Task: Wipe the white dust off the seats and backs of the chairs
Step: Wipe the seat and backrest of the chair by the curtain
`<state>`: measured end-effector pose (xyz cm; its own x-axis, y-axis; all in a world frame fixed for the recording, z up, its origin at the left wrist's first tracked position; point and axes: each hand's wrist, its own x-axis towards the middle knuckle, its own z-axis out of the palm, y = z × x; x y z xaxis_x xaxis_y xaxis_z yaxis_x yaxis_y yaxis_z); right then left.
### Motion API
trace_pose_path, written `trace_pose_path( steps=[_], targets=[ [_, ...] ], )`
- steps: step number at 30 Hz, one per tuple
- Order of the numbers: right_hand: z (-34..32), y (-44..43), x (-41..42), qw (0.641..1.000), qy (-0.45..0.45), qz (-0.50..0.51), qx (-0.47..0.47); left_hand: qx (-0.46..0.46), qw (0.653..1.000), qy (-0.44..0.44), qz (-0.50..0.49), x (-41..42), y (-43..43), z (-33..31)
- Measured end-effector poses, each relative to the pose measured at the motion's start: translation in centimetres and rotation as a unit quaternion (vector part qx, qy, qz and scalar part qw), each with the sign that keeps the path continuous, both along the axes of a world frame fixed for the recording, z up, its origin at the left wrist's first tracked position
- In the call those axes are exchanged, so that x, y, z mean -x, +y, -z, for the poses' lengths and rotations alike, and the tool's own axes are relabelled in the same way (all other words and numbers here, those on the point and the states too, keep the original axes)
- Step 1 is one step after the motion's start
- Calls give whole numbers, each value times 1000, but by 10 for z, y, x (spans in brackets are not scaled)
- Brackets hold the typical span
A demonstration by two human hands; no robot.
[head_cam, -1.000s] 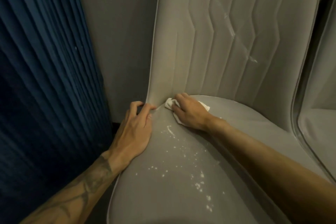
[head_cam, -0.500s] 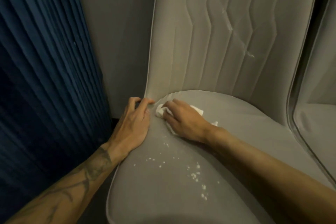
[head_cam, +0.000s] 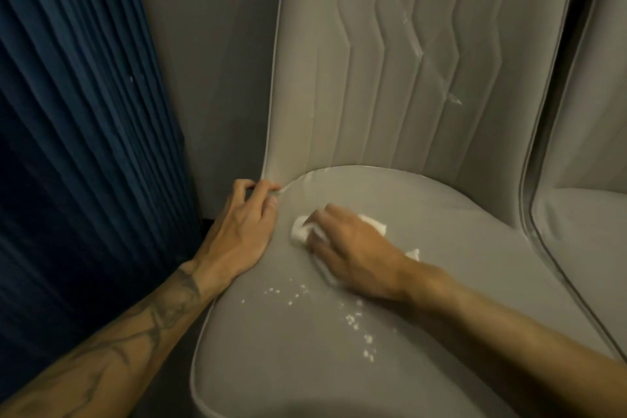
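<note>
1. Left grip [head_cam: 237, 234] grasps the left edge of the grey padded chair seat [head_cam: 441, 234], at the corner where the seat meets the back. Its fingers curl over the side, the thumb sits on top by the seam, and the palm lies on the rim.
2. Right grip [head_cam: 356, 254] is clenched on a white crumpled cloth [head_cam: 300, 231] and presses it onto the rear-left part of the seat. It is near the left grip but apart from it. The hand is blurred, so finger detail is unclear.
3. Cloth pokes out ahead of the right fingertips and again past the knuckles, toward the chair back.
4. White dust specks [head_cam: 353, 319] lie scattered on the seat, nearer the camera than the right grip. They trail along beside the right forearm, apart from the cloth.
5. Grey quilted chair back [head_cam: 390, 78] with zigzag seams stands upright behind the seat. Thin white streaks [head_cam: 453, 98] mark its right half.
6. Dark blue pleated curtain [head_cam: 74, 112] fills the left side. A plain grey wall [head_cam: 210, 61] shows between the curtain and the chair back.
7. Second grey chair [head_cam: 583, 214] stands just beside the first at the right edge, only partly in view.
8. Both forearms are bare; the left one has dark tattoo lines.
</note>
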<state>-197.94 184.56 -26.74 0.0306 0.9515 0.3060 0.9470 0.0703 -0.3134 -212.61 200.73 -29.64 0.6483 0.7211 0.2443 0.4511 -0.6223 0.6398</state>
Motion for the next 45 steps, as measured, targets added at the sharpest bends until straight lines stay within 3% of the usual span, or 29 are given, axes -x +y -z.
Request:
trace_pose_path(
  steps=[2, 4, 9, 11, 13, 16, 18, 21, 23, 26, 29, 31, 36, 39, 41, 45],
  targets=[
    [-3, -25, 9, 997, -7, -69, 17, -4, 1000, 0, 4, 0, 1, 1],
    [-8, -32, -14, 998, -25, -49, 17, -4, 1000, 0, 4, 2, 1, 2],
    [-11, -15, -67, 978, -11, 206, 29, -6, 1000, 11, 13, 2, -2, 0],
    [-5, -15, -39, 983, -4, 183, 16, -5, 1000, 11, 9, 2, -1, 1],
    [2, -31, 0, 997, 1, 76, -22, -8, 1000, 12, 9, 1, -1, 1],
    [-4, -56, 14, 999, -17, -26, 5, -2, 1000, 18, 17, 2, 0, 2],
    [-8, -57, -12, 999, -41, 11, 13, 0, 1000, 19, 21, 2, -1, 2],
    [-12, -50, -49, 986, -21, 162, 13, -1, 1000, 13, 21, 2, -2, 1],
    [-8, -45, -37, 980, -22, 199, 6, -3, 1000, 14, 20, 2, -2, 1],
    [1, -52, 17, 996, -19, 79, -33, 2, 1000, 24, 16, 2, -1, 0],
    [-5, -70, 27, 1000, -21, 1, -12, 9, 999, 34, 13, 1, -2, -1],
    [-10, -76, -1, 999, -40, 25, -8, 7, 999, 33, 12, 2, -3, 0],
    [-12, -72, -40, 964, -38, 263, -22, -2, 999, 29, 16, 2, -3, 0],
    [-1, -69, 21, 985, -40, 150, -76, -8, 999, 34, 13, 2, -1, 1],
    [2, -77, 47, 997, -7, 65, -49, -9, 999, 40, 11, 2, 0, 1],
    [-8, -90, 0, 993, -25, 116, -28, -10, 999, 41, 12, 1, 2, 3]
  ],
)
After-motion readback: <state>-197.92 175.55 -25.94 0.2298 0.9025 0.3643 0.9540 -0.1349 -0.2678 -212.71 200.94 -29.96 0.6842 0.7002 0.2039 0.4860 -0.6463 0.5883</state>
